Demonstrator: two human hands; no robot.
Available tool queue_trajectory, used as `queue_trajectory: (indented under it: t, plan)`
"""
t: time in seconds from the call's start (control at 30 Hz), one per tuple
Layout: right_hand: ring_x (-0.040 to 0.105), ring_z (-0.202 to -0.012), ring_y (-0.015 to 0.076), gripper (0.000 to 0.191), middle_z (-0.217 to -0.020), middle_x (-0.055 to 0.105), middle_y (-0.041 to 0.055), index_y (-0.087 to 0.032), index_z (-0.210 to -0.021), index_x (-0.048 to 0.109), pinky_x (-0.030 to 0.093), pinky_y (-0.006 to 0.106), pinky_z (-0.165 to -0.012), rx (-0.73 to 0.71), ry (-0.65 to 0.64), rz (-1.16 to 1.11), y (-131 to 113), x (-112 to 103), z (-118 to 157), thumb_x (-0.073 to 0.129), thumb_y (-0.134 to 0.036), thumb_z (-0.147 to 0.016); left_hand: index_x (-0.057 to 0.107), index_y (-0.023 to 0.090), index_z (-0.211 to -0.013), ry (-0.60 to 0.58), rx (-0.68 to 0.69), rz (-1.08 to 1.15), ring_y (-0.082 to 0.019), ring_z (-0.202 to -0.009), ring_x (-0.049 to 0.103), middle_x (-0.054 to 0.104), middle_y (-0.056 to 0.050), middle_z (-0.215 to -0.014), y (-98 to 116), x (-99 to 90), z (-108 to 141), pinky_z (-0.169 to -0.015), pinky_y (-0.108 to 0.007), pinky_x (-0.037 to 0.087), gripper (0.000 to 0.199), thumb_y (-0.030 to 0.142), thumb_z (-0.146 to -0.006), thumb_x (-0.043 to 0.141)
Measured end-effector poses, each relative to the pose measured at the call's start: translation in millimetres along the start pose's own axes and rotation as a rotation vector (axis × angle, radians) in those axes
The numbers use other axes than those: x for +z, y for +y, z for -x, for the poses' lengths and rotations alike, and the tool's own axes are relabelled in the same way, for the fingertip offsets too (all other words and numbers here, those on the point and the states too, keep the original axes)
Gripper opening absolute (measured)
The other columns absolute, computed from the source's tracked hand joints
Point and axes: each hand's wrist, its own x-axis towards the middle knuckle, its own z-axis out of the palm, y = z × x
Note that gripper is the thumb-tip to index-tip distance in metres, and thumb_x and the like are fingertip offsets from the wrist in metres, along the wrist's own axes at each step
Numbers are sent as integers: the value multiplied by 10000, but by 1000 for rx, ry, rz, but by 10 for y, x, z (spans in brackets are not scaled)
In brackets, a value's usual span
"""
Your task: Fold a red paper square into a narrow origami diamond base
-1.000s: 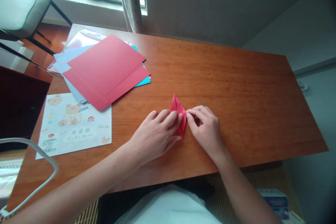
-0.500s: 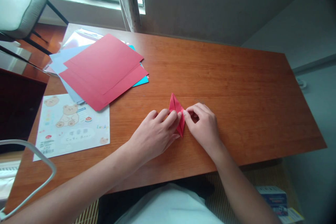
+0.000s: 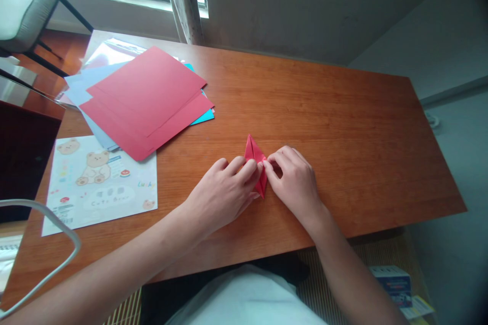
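Note:
A small piece of folded red paper (image 3: 253, 149), diamond-shaped with a crease down its middle, lies on the wooden table (image 3: 324, 127) near its front edge. My left hand (image 3: 224, 190) covers the paper's left side, its bent fingers gripping and pressing it. At the right corner of the paper, my right hand (image 3: 293, 180) pinches with thumb and forefinger. The fingertips of both hands almost meet over the paper, and they hide its middle part.
Red paper sheets (image 3: 148, 101) lie stacked over pale blue and bright blue ones at the back left. In front of them is a printed bear sheet (image 3: 102, 193). A white cable (image 3: 72, 236) curves over the left table edge. A cushioned chair (image 3: 26, 5) stands beyond.
The view has shifted slightly, so the table and sheets sit a little further left. Both hands stay on the folded red paper, with only tiny finger movement.

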Motion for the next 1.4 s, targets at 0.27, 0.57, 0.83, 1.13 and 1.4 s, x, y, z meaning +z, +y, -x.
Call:
queue_trajectory:
  t: [0.27,0.57,0.83,1.13,1.4]
  plan:
    - [598,-863,207,162,-926,669,66,-190,-988,697,483,332,-804,-73,97,-94,-1,24,192,541,-150,-963,659,189,-1180,6,1,-26,-216,-958,495,580,-62,-1123,10,2,-2,-683,-376,344,297,363,-1029,470]
    - [614,-811,197,196,-890,689,73,-188,-985,723,480,315,-764,-54,131,-5,-156,61,218,528,-164,-984,674,201,-1129,7,0,-36,-215,-947,492,577,-61,-1106,10,21,9,-671,-380,333,266,354,-1023,484]
    - [625,-748,169,142,-833,676,38,-209,-851,681,476,286,-727,72,60,-148,-13,48,169,576,-195,-946,642,183,-1213,8,-9,-29,-213,-941,494,579,-68,-1123,13,5,3,-671,-387,345,319,362,-1041,442]
    - [591,-722,167,169,-787,635,25,-211,-746,621,437,289,-684,32,-60,-118,-44,-20,-45,581,-164,-903,658,205,-1174,3,9,-31,-225,-965,501,577,-76,-1156,23,31,24,-674,-385,352,284,339,-1035,449]
    - [609,-782,176,150,-844,653,34,-207,-847,676,465,302,-748,13,-37,-164,28,-25,67,572,-196,-955,564,151,-1333,1,-27,-18,-219,-953,514,593,-85,-1121,22,36,14,-684,-384,354,382,353,-1052,402]
